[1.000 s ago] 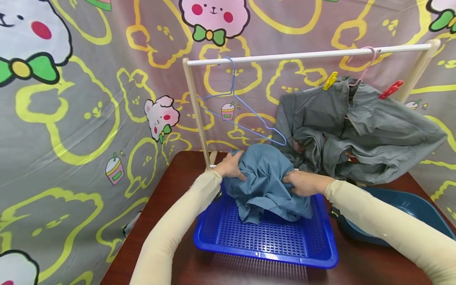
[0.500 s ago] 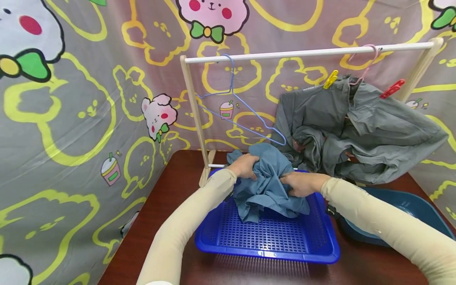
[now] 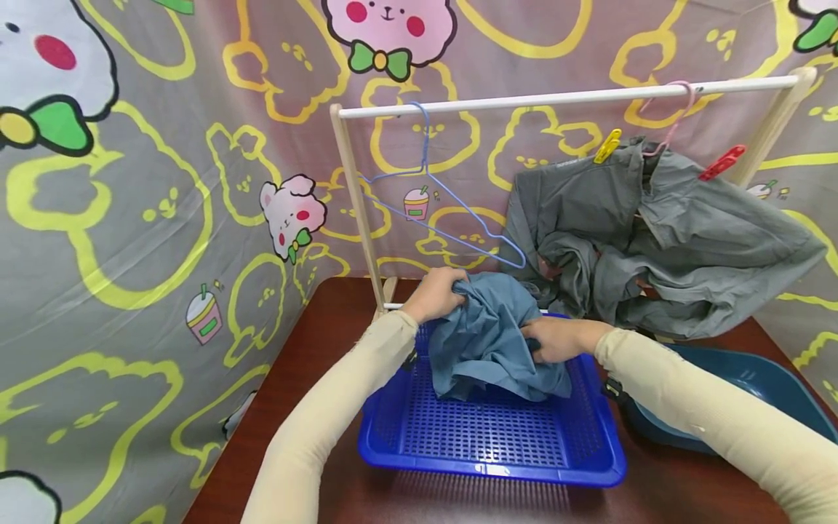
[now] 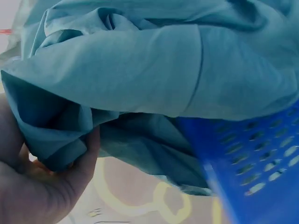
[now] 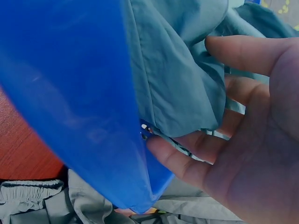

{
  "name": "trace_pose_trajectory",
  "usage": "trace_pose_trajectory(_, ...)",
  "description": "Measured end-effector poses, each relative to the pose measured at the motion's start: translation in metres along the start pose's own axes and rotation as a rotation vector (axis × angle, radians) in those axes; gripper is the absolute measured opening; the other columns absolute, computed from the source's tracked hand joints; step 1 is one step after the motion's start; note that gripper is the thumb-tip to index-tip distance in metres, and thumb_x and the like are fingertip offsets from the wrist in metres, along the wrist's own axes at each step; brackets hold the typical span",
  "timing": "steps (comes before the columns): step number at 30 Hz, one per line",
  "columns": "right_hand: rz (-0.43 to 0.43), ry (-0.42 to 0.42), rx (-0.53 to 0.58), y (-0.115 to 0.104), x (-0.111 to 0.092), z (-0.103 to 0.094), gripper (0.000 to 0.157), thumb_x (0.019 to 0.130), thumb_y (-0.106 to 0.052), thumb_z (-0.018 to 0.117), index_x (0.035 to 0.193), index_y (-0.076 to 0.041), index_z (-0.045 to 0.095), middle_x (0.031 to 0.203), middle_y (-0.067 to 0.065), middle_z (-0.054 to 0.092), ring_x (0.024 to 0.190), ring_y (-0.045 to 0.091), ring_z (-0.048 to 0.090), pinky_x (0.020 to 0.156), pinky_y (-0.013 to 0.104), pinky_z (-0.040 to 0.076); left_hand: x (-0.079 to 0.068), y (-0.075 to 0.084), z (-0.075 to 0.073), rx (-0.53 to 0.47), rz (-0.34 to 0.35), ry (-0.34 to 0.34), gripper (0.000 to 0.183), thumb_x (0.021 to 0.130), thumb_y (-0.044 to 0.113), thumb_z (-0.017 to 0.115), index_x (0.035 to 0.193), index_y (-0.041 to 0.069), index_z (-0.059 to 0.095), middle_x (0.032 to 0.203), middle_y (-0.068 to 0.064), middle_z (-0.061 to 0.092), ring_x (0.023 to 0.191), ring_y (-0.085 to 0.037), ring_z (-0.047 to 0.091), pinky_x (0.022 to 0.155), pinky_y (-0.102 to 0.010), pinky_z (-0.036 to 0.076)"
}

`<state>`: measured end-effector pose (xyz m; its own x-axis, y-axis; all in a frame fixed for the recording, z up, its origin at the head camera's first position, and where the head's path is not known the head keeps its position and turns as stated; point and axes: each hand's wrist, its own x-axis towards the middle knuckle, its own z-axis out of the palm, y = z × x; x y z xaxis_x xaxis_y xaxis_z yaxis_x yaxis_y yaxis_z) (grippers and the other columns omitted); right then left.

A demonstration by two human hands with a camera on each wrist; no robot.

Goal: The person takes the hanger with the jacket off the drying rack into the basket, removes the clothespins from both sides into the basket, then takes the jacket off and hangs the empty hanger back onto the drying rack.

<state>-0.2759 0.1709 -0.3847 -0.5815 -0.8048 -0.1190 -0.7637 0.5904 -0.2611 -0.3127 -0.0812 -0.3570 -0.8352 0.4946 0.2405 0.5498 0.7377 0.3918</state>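
Observation:
A crumpled blue-grey garment lies bunched in the back part of a blue perforated basket; its kind cannot be made out. On its upper left edge, my left hand grips a fold. The left wrist view shows the thumb and fingers of that hand closed round the cloth near an open, hem-like edge. My right hand holds the garment's right side. Seen from the right wrist, this hand has its thumb on the cloth and its fingers bent beneath it; folds hide some of the grip.
Behind the basket stands a rack with a white bar. A bare blue hanger hangs at its left. Grey trousers hang at right from a pink hanger with yellow and red clips. A teal basin sits at right.
My left hand moved right across the garment, then back up and left, and now grips its upper left edge. The garment's left side has been pulled in. The right hand stays about where it was.

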Motion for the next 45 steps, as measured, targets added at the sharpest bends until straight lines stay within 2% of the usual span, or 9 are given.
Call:
trace_pose_trajectory(8,0.054,-0.066,0.009,-0.002,0.001,-0.001,0.043,0.079,-0.018,0.069,0.119,-0.002,0.061,0.113,0.016,0.059,0.108,0.034,0.054,0.092,0.044,0.042,-0.028,0.011,-0.034,-0.026,0.149,-0.065,0.014,0.084,0.010,0.072,0.098,0.013,0.069,0.101,-0.001,0.064,0.093,-0.015,0.058,0.081,-0.027,0.045)
trace_pose_trajectory(15,0.120,-0.181,0.063,-0.002,0.000,-0.008,0.046,0.086,-0.020,0.067,0.126,0.000,0.058,0.126,0.019,0.055,0.119,0.037,0.048,0.097,0.046,0.038,-0.048,0.008,-0.012,0.078,0.244,-0.441,0.011,0.082,0.012,0.075,0.092,0.013,0.071,0.091,0.002,0.066,0.080,-0.009,0.056,0.073,-0.023,0.044)
trace_pose_trajectory(19,0.140,-0.160,0.128,0.003,0.000,-0.024,0.022,0.090,-0.020,0.062,0.106,-0.006,0.069,0.103,0.005,0.067,0.097,0.023,0.061,0.082,0.037,0.047,-0.048,0.007,0.006,0.138,0.215,-0.531,0.010,0.080,0.010,0.076,0.088,0.012,0.071,0.085,0.003,0.064,0.074,-0.009,0.051,0.071,-0.021,0.042)
trace_pose_trajectory(23,0.253,0.056,0.198,0.011,0.006,-0.041,0.023,0.093,-0.019,0.057,0.075,-0.006,0.063,0.065,-0.002,0.057,0.058,0.012,0.050,0.057,0.029,0.041,-0.046,0.011,0.014,0.218,0.161,-0.594,0.020,0.083,0.012,0.073,0.102,0.012,0.072,0.101,0.002,0.066,0.090,-0.011,0.059,0.079,-0.022,0.045)
trace_pose_trajectory(26,0.414,0.187,0.270,0.014,0.013,-0.048,0.035,0.096,-0.034,0.053,0.086,-0.002,0.061,0.076,0.005,0.058,0.066,0.018,0.052,0.061,0.032,0.042,-0.046,0.015,0.014,0.244,0.115,-0.692,0.036,0.088,0.019,0.068,0.123,0.012,0.063,0.122,-0.002,0.061,0.112,-0.017,0.054,0.091,-0.025,0.042)
trace_pose_trajectory(30,0.563,0.132,0.405,0.019,0.024,-0.048,0.070,0.092,-0.057,0.048,0.121,0.007,0.049,0.117,0.022,0.051,0.103,0.033,0.053,0.083,0.042,0.043,-0.041,0.014,-0.004,0.118,0.045,-0.786,0.039,0.095,0.026,0.058,0.132,0.014,0.054,0.132,-0.004,0.054,0.121,-0.020,0.049,0.094,-0.029,0.040)
trace_pose_trajectory(36,0.641,-0.037,0.632,0.027,0.036,-0.043,0.098,0.090,-0.058,0.051,0.145,0.013,0.012,0.148,0.031,0.019,0.130,0.044,0.030,0.100,0.052,0.034,-0.026,-0.012,-0.038,-0.121,-0.170,-0.540,0.016,0.099,0.022,0.051,0.097,0.007,0.056,0.090,-0.011,0.060,0.077,-0.023,0.058,0.063,-0.031,0.043)
trace_pose_trajectory(39,0.679,-0.058,0.710,0.030,0.041,-0.042,0.101,0.088,-0.057,0.055,0.146,0.010,0.009,0.149,0.029,0.017,0.131,0.045,0.029,0.099,0.051,0.036,-0.021,-0.030,-0.039,0.003,-0.330,-0.404,0.041,0.098,0.040,0.048,0.115,0.004,0.054,0.113,-0.013,0.058,0.099,-0.026,0.055,0.076,-0.035,0.044)
trace_pose_trajectory(45,0.738,-0.015,0.832,0.031,0.047,-0.039,0.082,0.085,-0.048,0.065,0.140,0.002,0.029,0.138,0.020,0.034,0.121,0.035,0.040,0.086,0.042,0.044,-0.018,-0.054,-0.025,-0.123,-0.535,-0.481,0.088,0.090,0.062,0.046,0.150,0.003,0.019,0.153,-0.014,0.022,0.138,-0.031,0.024,0.107,-0.043,0.027)
